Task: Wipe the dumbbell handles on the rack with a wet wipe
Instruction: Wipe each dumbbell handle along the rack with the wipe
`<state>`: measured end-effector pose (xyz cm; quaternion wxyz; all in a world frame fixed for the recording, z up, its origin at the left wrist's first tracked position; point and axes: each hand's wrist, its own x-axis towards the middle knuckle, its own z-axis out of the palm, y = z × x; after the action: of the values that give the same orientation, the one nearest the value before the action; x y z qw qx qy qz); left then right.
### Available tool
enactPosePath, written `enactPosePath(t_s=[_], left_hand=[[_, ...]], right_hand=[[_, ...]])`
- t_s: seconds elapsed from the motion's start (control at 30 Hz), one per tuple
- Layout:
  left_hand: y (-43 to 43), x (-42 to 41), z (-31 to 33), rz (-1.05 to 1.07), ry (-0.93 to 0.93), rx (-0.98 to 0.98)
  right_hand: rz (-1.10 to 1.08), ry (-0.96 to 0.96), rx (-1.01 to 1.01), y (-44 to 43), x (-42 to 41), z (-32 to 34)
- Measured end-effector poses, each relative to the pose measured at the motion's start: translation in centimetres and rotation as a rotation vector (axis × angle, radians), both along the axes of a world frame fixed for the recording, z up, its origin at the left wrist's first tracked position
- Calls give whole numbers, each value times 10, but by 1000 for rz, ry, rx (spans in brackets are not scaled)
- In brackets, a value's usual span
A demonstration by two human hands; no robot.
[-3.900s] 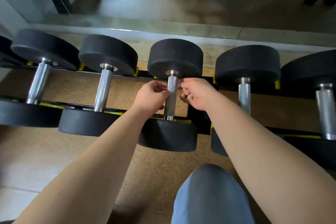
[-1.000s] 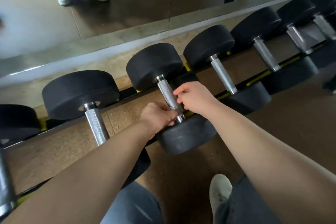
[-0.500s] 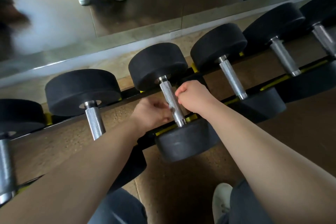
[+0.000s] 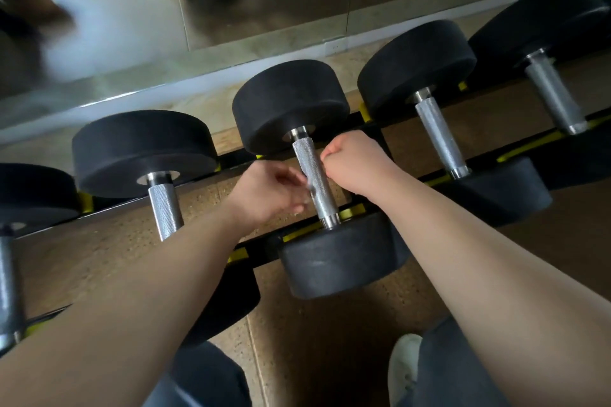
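The middle dumbbell's knurled steel handle (image 4: 312,175) runs between its far black head (image 4: 291,102) and near black head (image 4: 337,261) on the rack. My left hand (image 4: 267,192), blurred, is against the handle's left side and pinches a small pale piece of wet wipe (image 4: 309,188). My right hand (image 4: 357,163) is a closed fist tight against the handle's right side. Most of the wipe is hidden behind the handle and inside my fingers.
Neighbouring dumbbells lie parallel: one to the left (image 4: 165,205), one to the right (image 4: 439,139), another at far right (image 4: 552,96). The black and yellow rack rail (image 4: 515,150) runs across. A mirror (image 4: 264,3) stands behind the rack. My shoe (image 4: 405,370) and knee (image 4: 205,377) are below.
My view shifted from an earlier dumbbell to this one. Over the last second my left hand moved up from the handle's near end towards its middle; my right fist moved slightly up the handle.
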<state>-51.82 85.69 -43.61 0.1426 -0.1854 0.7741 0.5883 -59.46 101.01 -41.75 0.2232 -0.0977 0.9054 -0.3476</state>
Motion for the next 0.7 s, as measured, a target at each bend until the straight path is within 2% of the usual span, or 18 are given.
enactPosePath(t_s=[0.1,0.17,0.23,0.37,0.4,0.5,0.57,0.63,0.7], left_hand=[[5,16,6,-369,99,-321],[8,20,5,-440,231,-449],[8,20,3,-379,351,-476],[16,12,-1,-72,503,-451],[18,12,1,-108,482,-454],[20,16,6,-414,283,-420],[18,17,7,-456,239,-411],[18,15,5,-334,298,-446],[19,11,2,-96,348,-433]], right_hand=[[18,-9,-3,1,-3,-1],[48,-3,17,0,-4,-1],[74,6,27,-3,-4,0],[120,5,77,-6,-7,2],[117,-6,73,-6,-8,1],[117,-23,44,-6,-11,-2],[129,-23,44,-4,-13,-3],[136,-26,29,-4,-15,-3],[139,-32,12,-3,-17,-2]])
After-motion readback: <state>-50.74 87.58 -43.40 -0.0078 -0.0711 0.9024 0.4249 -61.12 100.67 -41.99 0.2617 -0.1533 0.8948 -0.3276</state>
